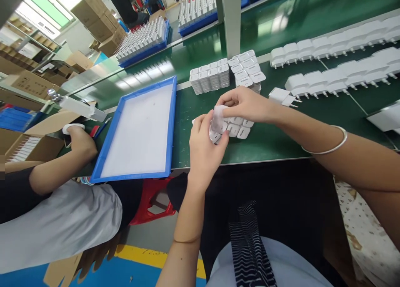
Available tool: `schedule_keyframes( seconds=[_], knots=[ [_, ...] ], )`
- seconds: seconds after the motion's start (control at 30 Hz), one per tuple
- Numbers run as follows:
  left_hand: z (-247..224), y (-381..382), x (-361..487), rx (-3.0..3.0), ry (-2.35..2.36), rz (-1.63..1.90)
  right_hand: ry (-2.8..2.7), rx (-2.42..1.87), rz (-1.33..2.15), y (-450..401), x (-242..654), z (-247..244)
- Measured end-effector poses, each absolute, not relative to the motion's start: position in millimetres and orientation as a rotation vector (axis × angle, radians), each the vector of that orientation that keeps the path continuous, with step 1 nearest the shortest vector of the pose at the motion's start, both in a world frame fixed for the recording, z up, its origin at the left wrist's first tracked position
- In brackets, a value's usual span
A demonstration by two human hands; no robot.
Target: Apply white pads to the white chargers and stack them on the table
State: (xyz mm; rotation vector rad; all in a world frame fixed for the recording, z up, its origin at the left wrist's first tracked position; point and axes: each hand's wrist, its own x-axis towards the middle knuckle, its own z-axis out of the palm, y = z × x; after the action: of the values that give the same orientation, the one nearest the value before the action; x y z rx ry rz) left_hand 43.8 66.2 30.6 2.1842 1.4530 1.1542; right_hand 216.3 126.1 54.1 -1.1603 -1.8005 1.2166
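Between my hands is a small white piece in cloudy, translucent film (218, 119). The fingers and thumb of my left hand (204, 143) curl around it from the left and below. My right hand (242, 104) pinches its upper edge. Fingers hide much of the piece, so its exact kind does not show. Just beyond and partly under my hands lie white rounded-square caps (243, 132) on the green bench. Behind them stand a neat stack of similar caps (210, 77) and a looser printed stack (248, 68). A white plug adapter (279, 96) with metal pins lies beside my right forearm.
A blue-rimmed tray (171, 128) with a white base lies left of my hands. Rows of white plug adapters (339, 79) stretch along the right. A post (231, 24) rises behind the stacks. At left, a co-worker's arm (64, 157) reaches over the bench.
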Motion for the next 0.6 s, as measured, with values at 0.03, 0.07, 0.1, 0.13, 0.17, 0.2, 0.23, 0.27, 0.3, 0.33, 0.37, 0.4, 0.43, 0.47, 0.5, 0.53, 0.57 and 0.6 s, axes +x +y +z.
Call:
schedule_keyframes(
  seconds=[0.03, 0.07, 0.1, 0.13, 0.17, 0.2, 0.23, 0.27, 0.3, 0.33, 0.37, 0.4, 0.43, 0.47, 0.5, 0.53, 0.57, 0.6],
  knots=[
    [27.3, 66.4, 47.3, 2.252, 1.504, 1.180, -1.785, -1.197, 1.157, 123.8, 213.1, 53.3],
    [24.5, 67.0, 50.1, 2.284, 1.540, 1.211, -1.773, -1.225, 1.109, 121.8, 210.6, 52.7],
    [22.7, 68.2, 51.8, 2.275, 1.553, 1.234, -1.767, -1.245, 1.076, 120.6, 209.2, 52.3],
    [22.0, 69.9, 52.2, 2.227, 1.541, 1.248, -1.770, -1.257, 1.062, 120.1, 209.0, 52.2],
    [22.3, 72.2, 51.0, 2.143, 1.512, 1.253, -1.781, -1.260, 1.069, 120.4, 209.8, 52.5],
    [23.5, 75.1, 48.5, 2.030, 1.477, 1.265, -1.798, -1.251, 1.097, 121.4, 211.7, 53.1],
    [25.3, 78.3, 44.8, 1.903, 1.440, 1.285, -1.820, -1.228, 1.145, 122.9, 214.3, 54.0],
    [27.4, 81.8, 40.4, 1.780, 1.405, 1.309, -1.845, -1.194, 1.209, 124.6, 217.3, 55.0],
    [29.4, 85.2, 35.6, 1.675, 1.372, 1.331, -1.873, -1.156, 1.273, 126.4, 220.4, 55.9],
    [31.1, 88.4, 31.0, 1.595, 1.341, 1.349, -1.905, -1.120, 1.330, 128.1, 223.3, 56.7],
    [32.4, 91.0, 26.8, 1.539, 1.312, 1.361, -1.934, -1.091, 1.370, 129.6, 225.7, 57.3],
    [33.3, 93.0, 23.2, 1.500, 1.283, 1.368, -1.955, -1.065, 1.396, 130.8, 227.5, 57.4],
    [33.7, 94.4, 20.5, 1.467, 1.254, 1.370, -1.964, -1.038, 1.420, 131.7, 228.8, 57.3],
    [33.7, 95.1, 18.6, 1.434, 1.224, 1.368, -1.959, -1.006, 1.450, 132.3, 229.6, 57.0],
    [33.5, 95.5, 17.5, 1.399, 1.192, 1.365, -1.942, -0.968, 1.491, 132.6, 230.0, 56.5],
    [33.1, 95.7, 16.7, 1.365, 1.159, 1.361, -1.918, -0.930, 1.541, 132.7, 230.3, 56.0],
    [32.5, 96.1, 16.2, 1.334, 1.127, 1.356, -1.894, -0.898, 1.592, 132.6, 230.6, 55.6],
    [31.6, 96.9, 15.5, 1.310, 1.095, 1.349, -1.871, -0.878, 1.635, 132.5, 231.1, 55.3]
  ],
)
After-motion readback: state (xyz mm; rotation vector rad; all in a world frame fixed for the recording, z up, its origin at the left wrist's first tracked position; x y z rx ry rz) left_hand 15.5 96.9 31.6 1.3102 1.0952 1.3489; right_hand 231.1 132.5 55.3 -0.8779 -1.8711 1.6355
